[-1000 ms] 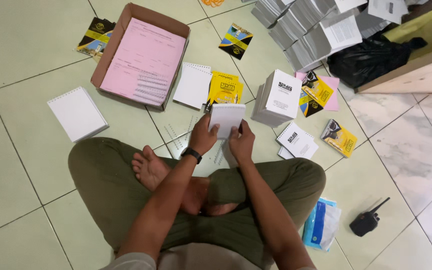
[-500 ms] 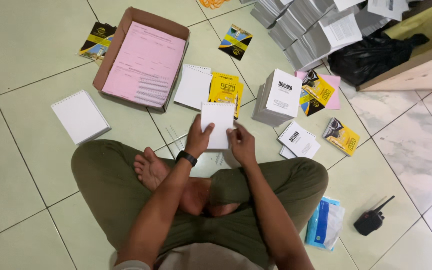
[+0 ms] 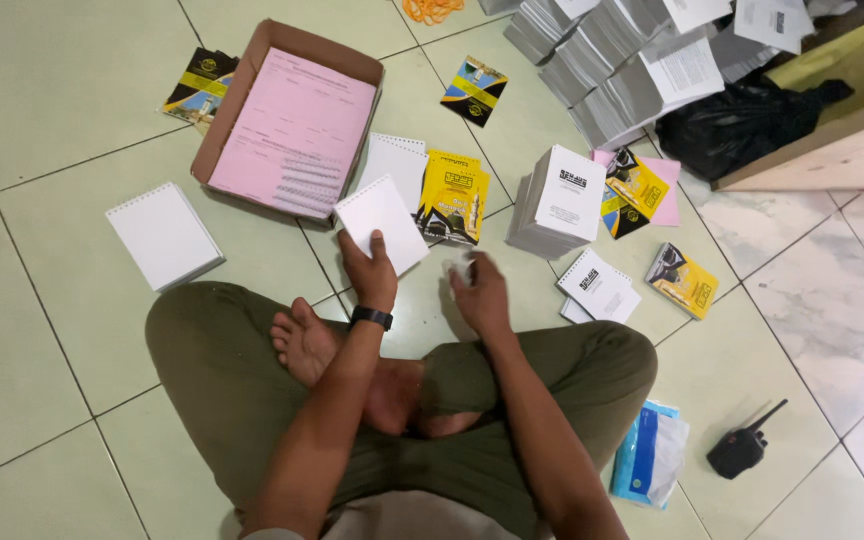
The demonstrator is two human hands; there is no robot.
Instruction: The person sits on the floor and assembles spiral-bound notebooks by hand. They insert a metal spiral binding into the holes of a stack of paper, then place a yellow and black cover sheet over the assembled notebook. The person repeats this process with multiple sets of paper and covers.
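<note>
Between my left fingers (image 3: 364, 262), pinched at its lower edge: small white spiral-bound notepad (image 3: 382, 224), light, bendy; right fingers (image 3: 472, 290) open, empty.

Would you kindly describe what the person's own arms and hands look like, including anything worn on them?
Both forearms are bare, with no sleeves reaching the wrists and no gloves. The left hand has a black watch with a dark band strapped round its wrist. The right hand wears nothing visible: no watch or bracelet shows, and any ring is too small to tell.
</note>
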